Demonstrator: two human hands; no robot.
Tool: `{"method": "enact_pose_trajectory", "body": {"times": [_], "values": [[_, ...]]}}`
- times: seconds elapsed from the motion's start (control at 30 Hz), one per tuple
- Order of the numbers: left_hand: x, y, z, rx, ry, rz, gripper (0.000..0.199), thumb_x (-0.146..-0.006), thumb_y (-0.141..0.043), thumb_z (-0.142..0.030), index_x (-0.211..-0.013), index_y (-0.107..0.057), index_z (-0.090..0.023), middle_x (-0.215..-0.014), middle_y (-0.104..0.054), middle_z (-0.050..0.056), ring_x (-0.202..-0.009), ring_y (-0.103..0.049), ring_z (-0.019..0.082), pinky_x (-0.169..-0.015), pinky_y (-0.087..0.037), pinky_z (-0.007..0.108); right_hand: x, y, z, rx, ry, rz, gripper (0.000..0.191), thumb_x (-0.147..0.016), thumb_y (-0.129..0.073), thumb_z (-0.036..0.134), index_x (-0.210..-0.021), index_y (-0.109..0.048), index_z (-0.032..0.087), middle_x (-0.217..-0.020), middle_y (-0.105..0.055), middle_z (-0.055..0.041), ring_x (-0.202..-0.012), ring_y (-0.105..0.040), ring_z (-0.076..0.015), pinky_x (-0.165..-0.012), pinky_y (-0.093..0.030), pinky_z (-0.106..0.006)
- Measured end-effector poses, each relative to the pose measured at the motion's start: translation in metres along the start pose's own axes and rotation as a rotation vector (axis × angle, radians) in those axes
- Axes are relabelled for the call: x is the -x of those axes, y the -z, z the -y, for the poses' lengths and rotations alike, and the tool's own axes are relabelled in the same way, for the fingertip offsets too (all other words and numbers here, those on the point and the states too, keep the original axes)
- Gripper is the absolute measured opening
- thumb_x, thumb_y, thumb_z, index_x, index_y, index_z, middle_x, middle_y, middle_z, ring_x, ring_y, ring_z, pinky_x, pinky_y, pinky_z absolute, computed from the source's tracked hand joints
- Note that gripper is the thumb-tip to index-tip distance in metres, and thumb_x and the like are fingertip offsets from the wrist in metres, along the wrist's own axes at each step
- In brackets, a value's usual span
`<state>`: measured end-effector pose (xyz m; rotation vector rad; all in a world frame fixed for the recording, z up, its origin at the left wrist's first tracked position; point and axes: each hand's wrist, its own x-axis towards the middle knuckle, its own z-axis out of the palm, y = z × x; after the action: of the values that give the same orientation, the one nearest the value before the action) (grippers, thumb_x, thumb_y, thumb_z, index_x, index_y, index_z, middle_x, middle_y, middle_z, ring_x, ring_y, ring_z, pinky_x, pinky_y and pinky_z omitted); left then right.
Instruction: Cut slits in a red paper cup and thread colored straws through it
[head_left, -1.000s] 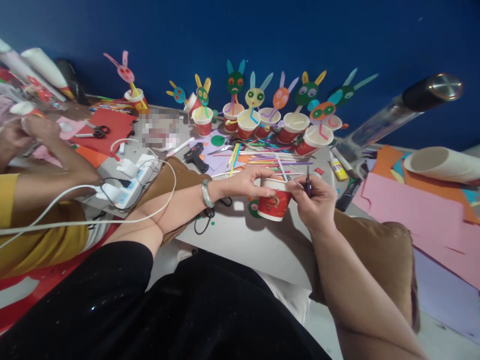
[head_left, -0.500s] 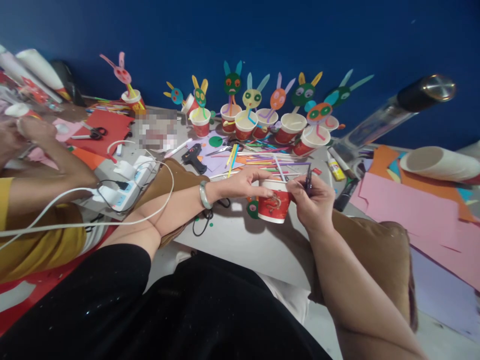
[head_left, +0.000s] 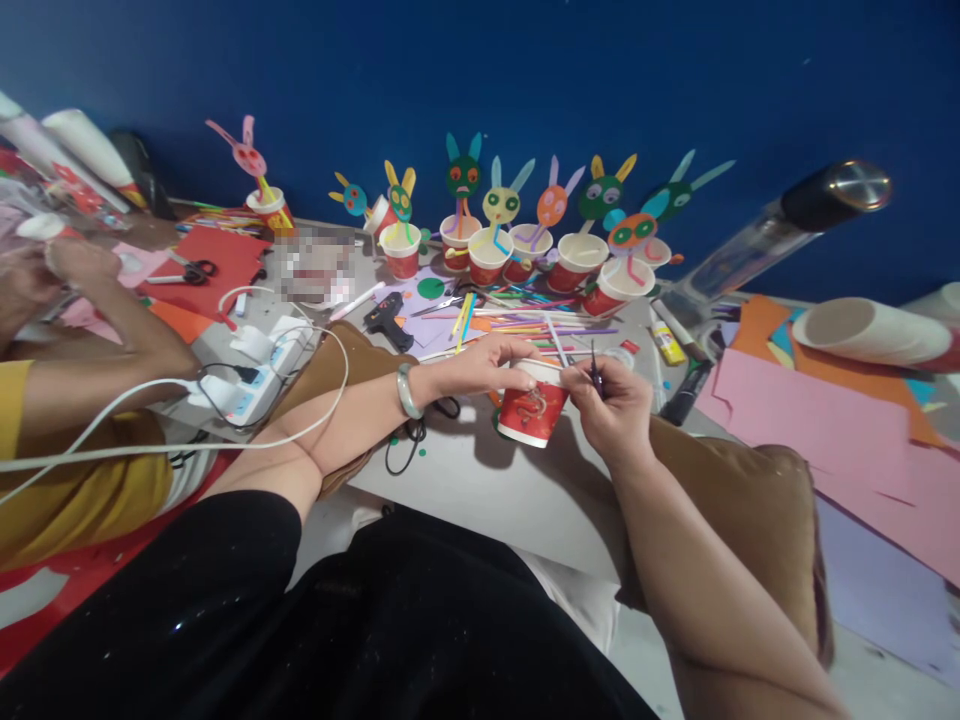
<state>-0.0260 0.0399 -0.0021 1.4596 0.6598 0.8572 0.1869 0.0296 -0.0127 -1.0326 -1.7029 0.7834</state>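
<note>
Dark blue wall [head_left: 375, 60] backs a crowded grey bench [head_left: 465, 490]. Near the front, a red-and-white paper cup [head_left: 534, 408] with a printed motif sits between my hands, mouth up and slightly tilted; base contact with the bench cannot be confirmed. My left hand [head_left: 510, 366] grasps the cup, thumb on the wall just under the rim. My right hand [head_left: 611, 398] is closed around a slim, dark, pointed tool [head_left: 598, 380], type unclear, with its fingertips at the rim's right side. A narrow white strip [head_left: 556, 338] rises beside the rim; its attachment is not visible.

Step in hand, as I judge it: close work at the rim, cup steadied. The next move calls for a firm but light left grip, so the thin wall does not buckle, and the tool point kept off my fingers.

Clearances: open room lies below the cup, up to the near bench edge. Loose coloured sticks [head_left: 555, 326] and a black glue gun [head_left: 388, 320] restrict the far side; a brown cushion [head_left: 735, 500] bounds the right. Watch the white cable [head_left: 75, 460] crossing at my left forearm.
</note>
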Motion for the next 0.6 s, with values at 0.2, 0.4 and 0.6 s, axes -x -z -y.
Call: {"method": "enact_pose_trajectory", "body": {"times": [0.2,0.4,0.6], "values": [[0.0007,-0.0008,-0.0032,0.015,0.015,-0.009,0.027,-0.070,-0.080,-0.037,-0.079,-0.068,-0.015,-0.078,-0.063,-0.001,-0.074,-0.057,0.011,-0.073,-0.045,0.026,0.0002,-0.0009,0.0000,0.027,-0.003,-0.016,0.048,-0.087,-0.073,0.063,-0.066,-0.055,0.022,-0.054,-0.045,0.0044,-0.052,-0.035,-0.0111,-0.051,-0.034,-0.028],[0.0004,-0.0032,-0.0040,-0.017,0.031,-0.014,0.035,-0.071,-0.081,-0.045,-0.080,-0.067,-0.013,-0.078,-0.061,-0.001,-0.074,-0.056,0.011,-0.072,-0.044,0.026,-0.0001,-0.0005,0.0008,0.052,-0.002,-0.020,0.050,-0.083,-0.075,0.065,-0.065,-0.057,0.022,-0.055,-0.046,0.0040,-0.053,-0.035,-0.0110,-0.052,-0.035,-0.027],[-0.0012,-0.0023,-0.0052,-0.138,0.043,-0.013,0.029,-0.070,-0.074,-0.041,-0.076,-0.065,-0.014,-0.072,-0.057,-0.002,-0.069,-0.050,0.011,-0.068,-0.041,0.026,0.0013,-0.0022,0.0010,0.068,0.040,-0.028,0.037,-0.085,-0.075,0.048,-0.064,-0.057,0.022,-0.055,-0.045,0.0053,-0.051,-0.033,-0.0096,-0.052,-0.035,-0.026]]}}
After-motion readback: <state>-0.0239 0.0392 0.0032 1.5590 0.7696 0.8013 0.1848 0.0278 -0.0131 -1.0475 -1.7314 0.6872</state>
